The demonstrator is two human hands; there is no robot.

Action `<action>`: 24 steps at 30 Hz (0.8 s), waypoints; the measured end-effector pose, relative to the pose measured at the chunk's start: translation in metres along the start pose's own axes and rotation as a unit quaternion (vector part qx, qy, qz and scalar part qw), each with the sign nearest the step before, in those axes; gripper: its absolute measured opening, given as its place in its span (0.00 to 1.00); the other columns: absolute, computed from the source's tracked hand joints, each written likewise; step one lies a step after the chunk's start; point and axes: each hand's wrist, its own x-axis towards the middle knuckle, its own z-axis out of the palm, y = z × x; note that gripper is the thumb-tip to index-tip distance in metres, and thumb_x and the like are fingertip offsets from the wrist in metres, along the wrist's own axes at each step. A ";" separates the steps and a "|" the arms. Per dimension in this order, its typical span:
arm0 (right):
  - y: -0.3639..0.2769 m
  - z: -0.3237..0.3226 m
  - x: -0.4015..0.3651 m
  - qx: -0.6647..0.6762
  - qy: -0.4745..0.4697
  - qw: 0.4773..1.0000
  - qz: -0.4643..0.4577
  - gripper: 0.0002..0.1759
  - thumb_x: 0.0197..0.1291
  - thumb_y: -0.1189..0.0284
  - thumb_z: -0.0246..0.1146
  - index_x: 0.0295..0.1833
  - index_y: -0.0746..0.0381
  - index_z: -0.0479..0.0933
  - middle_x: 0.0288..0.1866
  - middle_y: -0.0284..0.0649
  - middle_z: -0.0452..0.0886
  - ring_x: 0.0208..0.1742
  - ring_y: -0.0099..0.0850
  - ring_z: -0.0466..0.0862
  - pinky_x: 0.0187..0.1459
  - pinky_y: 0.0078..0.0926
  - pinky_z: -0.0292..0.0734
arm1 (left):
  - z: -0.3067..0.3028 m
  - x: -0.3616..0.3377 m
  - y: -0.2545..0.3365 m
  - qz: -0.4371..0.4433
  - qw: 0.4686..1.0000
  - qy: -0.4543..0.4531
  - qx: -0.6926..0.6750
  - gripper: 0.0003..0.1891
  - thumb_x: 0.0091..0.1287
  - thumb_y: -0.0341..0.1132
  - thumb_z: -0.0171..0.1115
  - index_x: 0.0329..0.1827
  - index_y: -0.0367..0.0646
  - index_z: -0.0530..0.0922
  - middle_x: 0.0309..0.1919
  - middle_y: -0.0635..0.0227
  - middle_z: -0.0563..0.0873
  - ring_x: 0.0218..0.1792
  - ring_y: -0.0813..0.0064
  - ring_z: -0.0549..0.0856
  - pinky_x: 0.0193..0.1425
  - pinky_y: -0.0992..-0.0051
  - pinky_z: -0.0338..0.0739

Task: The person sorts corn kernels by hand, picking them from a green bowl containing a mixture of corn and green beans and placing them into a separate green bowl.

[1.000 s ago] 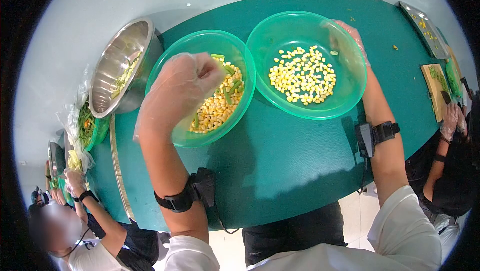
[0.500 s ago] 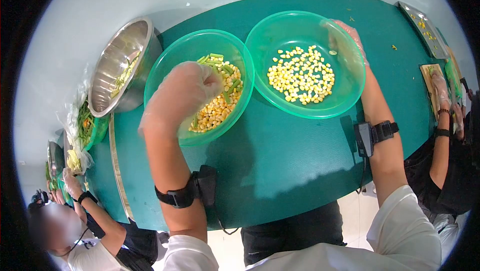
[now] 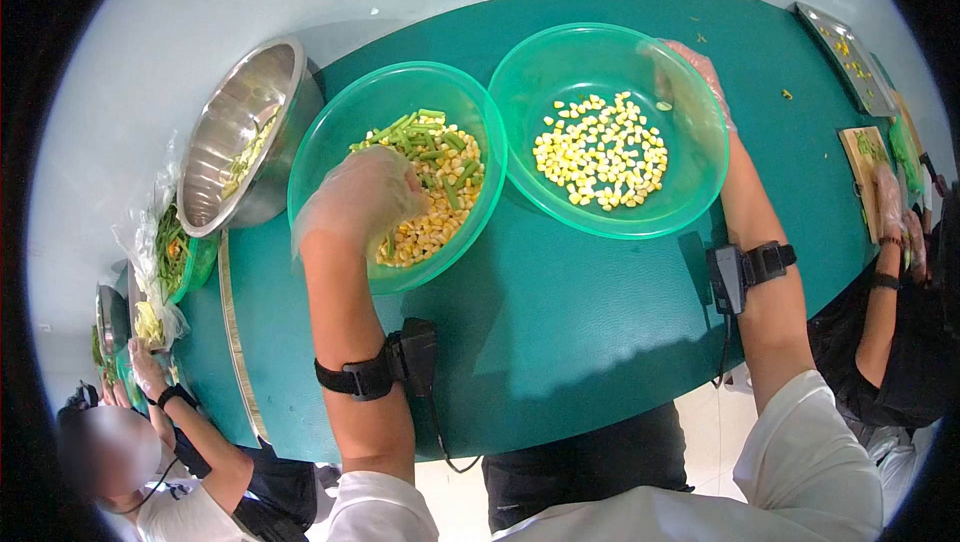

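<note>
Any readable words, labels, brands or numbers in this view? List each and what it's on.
None can be read.
The mixed-vegetable bowl, the corn bowl, the steel bowl and the green table show no print.
The black wrist devices show no legible mark.
The tray and the cutting board at the right edge are too small to tell.

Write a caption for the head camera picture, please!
Left hand in a bowl of corn and green beans, right hand on the corn-only bowl rim.

Probably a shared food-prep kitchen: gloved workers, vegetable bowls point(image 3: 395, 177), long green table point(image 3: 560, 312).
</note>
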 end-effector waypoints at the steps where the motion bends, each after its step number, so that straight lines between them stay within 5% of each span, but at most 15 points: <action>1: -0.001 0.001 0.000 0.001 0.002 1.000 0.003 0.13 0.76 0.66 0.63 0.56 0.60 0.87 0.34 0.24 0.80 0.34 0.15 0.76 0.36 0.15 0.70 | 0.001 0.001 -0.001 -0.002 1.000 -0.002 0.007 0.13 0.56 0.41 0.75 0.36 0.40 0.89 0.33 0.53 0.91 0.37 0.55 0.90 0.44 0.57 0.82; 8: -0.001 0.003 -0.001 0.015 0.017 1.000 0.018 0.13 0.77 0.65 0.63 0.55 0.60 0.87 0.34 0.24 0.81 0.35 0.15 0.77 0.37 0.16 0.72 | 0.000 0.002 0.008 -0.015 0.998 -0.002 0.062 0.16 0.65 0.42 0.62 0.44 0.40 0.89 0.42 0.49 0.90 0.45 0.47 0.89 0.51 0.52 0.84; 14: 0.000 0.003 -0.002 -0.003 0.016 1.000 0.005 0.13 0.77 0.65 0.63 0.55 0.59 0.87 0.34 0.24 0.80 0.34 0.15 0.76 0.37 0.16 0.71 | -0.019 -0.011 0.019 0.020 0.993 0.098 -0.058 0.14 0.68 0.40 0.66 0.41 0.35 0.86 0.31 0.50 0.88 0.35 0.60 0.88 0.44 0.61 0.81; 20: -0.004 0.004 -0.003 -0.013 0.017 1.000 -0.005 0.13 0.76 0.64 0.64 0.55 0.59 0.87 0.33 0.24 0.79 0.34 0.15 0.75 0.36 0.16 0.70 | -0.019 -0.011 0.057 0.247 0.917 0.142 -0.278 0.08 0.69 0.30 0.70 0.47 0.37 0.85 0.33 0.65 0.88 0.36 0.71 0.87 0.46 0.69 0.81; 24: -0.004 0.008 -0.004 -0.016 0.012 1.000 -0.019 0.13 0.76 0.63 0.64 0.55 0.59 0.87 0.33 0.24 0.79 0.33 0.15 0.74 0.35 0.16 0.69 | -0.006 -0.003 0.060 0.273 0.886 0.259 -0.271 0.10 0.70 0.30 0.71 0.51 0.38 0.86 0.37 0.64 0.89 0.40 0.71 0.87 0.48 0.70 0.81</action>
